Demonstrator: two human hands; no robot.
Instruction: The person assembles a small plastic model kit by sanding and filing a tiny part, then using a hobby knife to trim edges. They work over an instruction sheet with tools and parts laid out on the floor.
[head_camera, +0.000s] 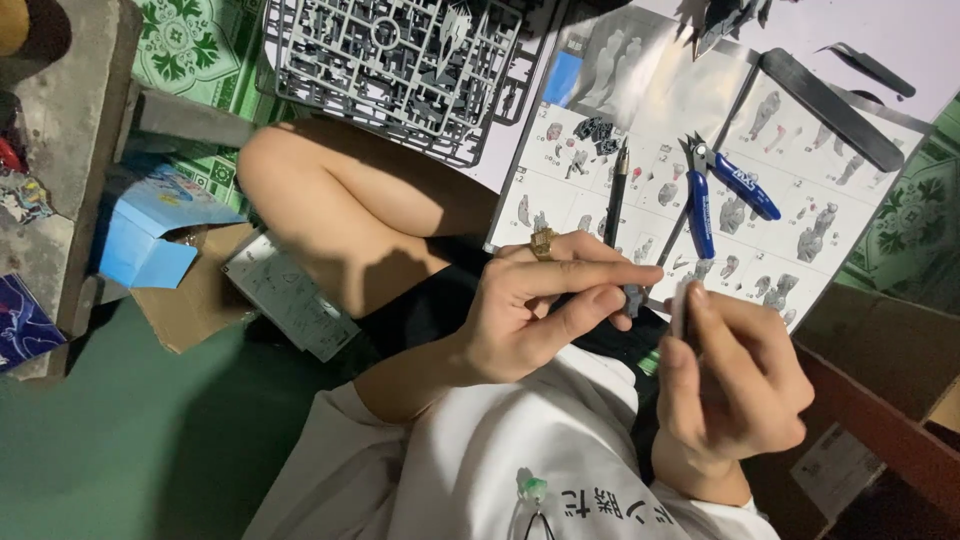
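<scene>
Both hands meet over your lap: your left hand (540, 305) pinches a small grey part (632, 298) between thumb and forefinger, your right hand (735, 385) grips a slim white tool (680, 308) against it. Keep the part steady and stroke lightly. One opened blue box (150, 235) lies nearby; I cannot tell its contents.

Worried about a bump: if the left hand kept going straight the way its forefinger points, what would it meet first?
Most likely the right hand, whose fingertips sit just beyond the left hand and its small grey part; depth is unclear.
</scene>
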